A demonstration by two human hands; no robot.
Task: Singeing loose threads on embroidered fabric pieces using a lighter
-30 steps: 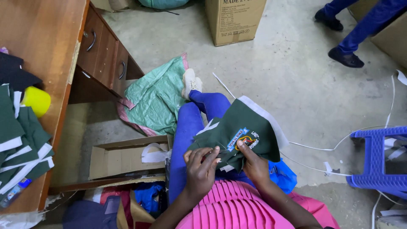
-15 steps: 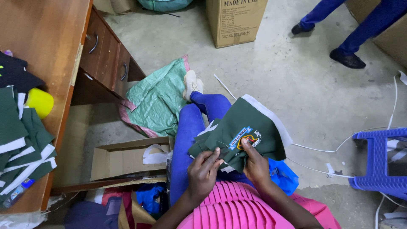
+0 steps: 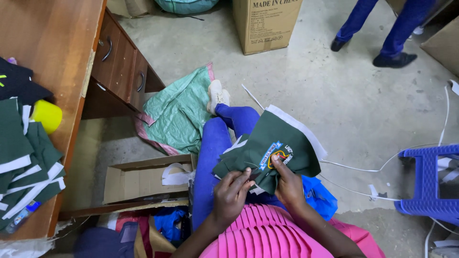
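my left grip (image 3: 231,191) pinches green cloth piece (image 3: 272,153) at its lower edge | my right grip (image 3: 287,184) closed on it under the badge (image 3: 276,155) | cloth over my lap | cardboard box (image 3: 143,179) left, blue stool (image 3: 430,181) right, tabletop (image 3: 52,43) far left

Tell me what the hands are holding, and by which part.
Both hold one dark green cloth piece with a badge: the left hand pinches its lower edge, and the right hand has its grip just under the badge.
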